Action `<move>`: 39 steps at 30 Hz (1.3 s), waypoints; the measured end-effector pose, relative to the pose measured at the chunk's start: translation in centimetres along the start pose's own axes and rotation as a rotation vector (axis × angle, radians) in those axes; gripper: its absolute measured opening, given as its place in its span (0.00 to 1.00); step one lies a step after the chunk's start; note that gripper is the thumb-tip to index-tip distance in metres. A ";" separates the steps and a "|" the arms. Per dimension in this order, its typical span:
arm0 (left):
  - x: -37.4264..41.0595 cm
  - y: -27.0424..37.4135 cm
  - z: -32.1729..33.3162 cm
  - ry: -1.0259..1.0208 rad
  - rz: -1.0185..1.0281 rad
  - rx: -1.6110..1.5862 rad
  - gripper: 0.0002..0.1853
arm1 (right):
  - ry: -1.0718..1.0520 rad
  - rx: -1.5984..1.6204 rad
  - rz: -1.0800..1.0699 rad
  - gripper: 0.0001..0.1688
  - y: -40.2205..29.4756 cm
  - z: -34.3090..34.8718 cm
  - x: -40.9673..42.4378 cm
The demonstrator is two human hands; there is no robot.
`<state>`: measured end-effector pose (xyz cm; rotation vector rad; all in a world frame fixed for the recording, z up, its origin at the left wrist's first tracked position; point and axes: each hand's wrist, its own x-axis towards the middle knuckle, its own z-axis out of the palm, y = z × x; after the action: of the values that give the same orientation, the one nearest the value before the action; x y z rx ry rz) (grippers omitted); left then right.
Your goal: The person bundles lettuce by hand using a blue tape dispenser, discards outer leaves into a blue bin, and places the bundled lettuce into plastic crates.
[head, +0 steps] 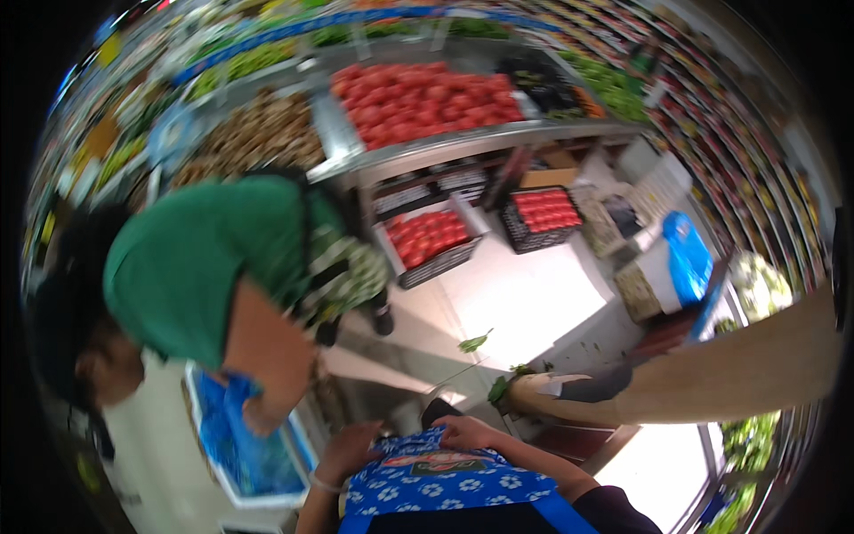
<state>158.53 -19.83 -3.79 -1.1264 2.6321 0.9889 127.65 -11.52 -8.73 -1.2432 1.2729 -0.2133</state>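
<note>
I wear a blue apron with white flower prints and a printed patch. My left hand, a pale band at its wrist, rests against the apron's left side; blur hides its fingertips. At the apron's far edge, the curled fingers of my right hand hold the cloth. To my left, a white foam box lined with blue plastic bags stands low down. A co-worker in a green shirt bends over that box. The co-worker's hand is at the blue plastic.
Ahead, a produce stand carries tomatoes and brown ginger-like roots. Tomato crates sit beneath it. A wide pillar or post crosses on the right. A green leaf lies on the floor. Shelves line the far right.
</note>
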 end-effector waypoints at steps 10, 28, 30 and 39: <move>21.3 11.3 -5.2 -0.016 0.136 0.286 0.35 | 0.384 -0.262 0.159 0.32 9.8 -16.6 -6.6; 70.2 37.9 -8.0 -0.503 0.771 0.596 0.35 | 0.985 0.472 0.451 0.29 25.8 -41.7 -14.7; 76.0 42.3 -9.3 -0.446 0.811 0.648 0.35 | 1.085 0.556 0.426 0.29 27.0 -45.6 -15.1; 95.5 62.9 -5.4 -0.462 1.236 0.777 0.35 | 1.443 0.855 0.399 0.27 36.1 -58.1 -22.2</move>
<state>47.90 -48.96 0.88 0.8679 2.6598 0.1113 55.88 -14.63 -11.94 0.1048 2.1998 -1.3541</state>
